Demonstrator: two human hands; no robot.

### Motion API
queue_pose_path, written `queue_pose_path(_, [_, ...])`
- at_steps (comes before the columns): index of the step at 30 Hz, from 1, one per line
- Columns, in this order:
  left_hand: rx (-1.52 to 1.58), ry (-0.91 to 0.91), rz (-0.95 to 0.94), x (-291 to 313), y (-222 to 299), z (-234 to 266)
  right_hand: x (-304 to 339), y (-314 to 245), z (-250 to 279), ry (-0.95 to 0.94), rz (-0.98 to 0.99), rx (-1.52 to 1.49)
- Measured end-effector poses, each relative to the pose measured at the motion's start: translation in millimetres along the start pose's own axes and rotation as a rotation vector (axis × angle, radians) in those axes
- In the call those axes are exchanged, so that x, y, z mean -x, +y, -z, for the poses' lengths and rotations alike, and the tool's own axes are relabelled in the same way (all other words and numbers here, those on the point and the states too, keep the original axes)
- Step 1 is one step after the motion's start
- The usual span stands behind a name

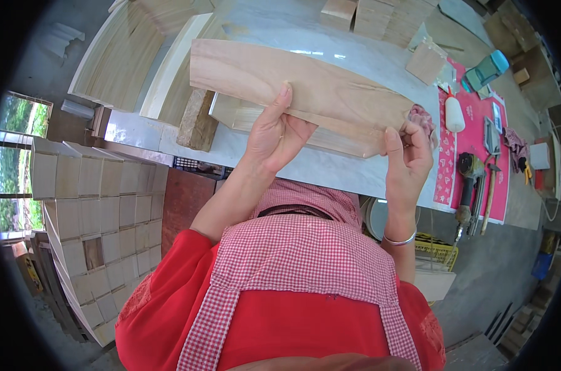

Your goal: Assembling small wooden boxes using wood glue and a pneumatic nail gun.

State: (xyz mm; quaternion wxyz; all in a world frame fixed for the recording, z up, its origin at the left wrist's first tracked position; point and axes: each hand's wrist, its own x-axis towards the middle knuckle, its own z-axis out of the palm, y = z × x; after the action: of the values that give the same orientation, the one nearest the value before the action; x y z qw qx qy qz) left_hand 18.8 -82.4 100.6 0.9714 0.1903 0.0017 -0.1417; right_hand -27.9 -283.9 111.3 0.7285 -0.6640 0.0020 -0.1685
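A flat, pale wooden board [311,77] is held up over the light-topped table [330,167], slanting down to the right. My left hand [277,133] grips its lower edge near the middle, with the thumb on the upper face. At the right end, my right hand [411,154] is closed on a crumpled pink cloth [421,116] that touches the board. The right thumb lies against the board's lower corner. Below it, another pale wooden piece [345,145] shows, partly hidden by the board and my left hand.
A rough wooden block [197,123] and pale panels [169,74] stand left. Stacked wooden boxes [110,216] fill the lower left. On the right, a red mat [478,130] carries a white squeeze bottle [455,115], a power tool [466,185] and a hammer [489,191]. A teal bottle [484,71] lies beyond.
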Motion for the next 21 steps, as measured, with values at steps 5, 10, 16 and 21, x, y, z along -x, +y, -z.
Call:
queue_pose_path(5, [0.029, -0.13, 0.041, -6, -2, 19, 0, 6, 6, -0.04, 0.138, -0.014])
queue_pose_path(10, [-0.004, -0.169, 0.06, -9, -2, 22, -2, 13, 16, -0.078, 0.255, 0.022])
queue_pose_path(16, [-0.536, -0.058, 0.272, -2, 1, 9, 3, 12, 18, -0.051, 0.199, -0.022])
queue_pose_path(21, [-1.739, -0.42, 0.189, 30, -4, -26, 4, 7, 18, -0.016, 0.078, -0.101])
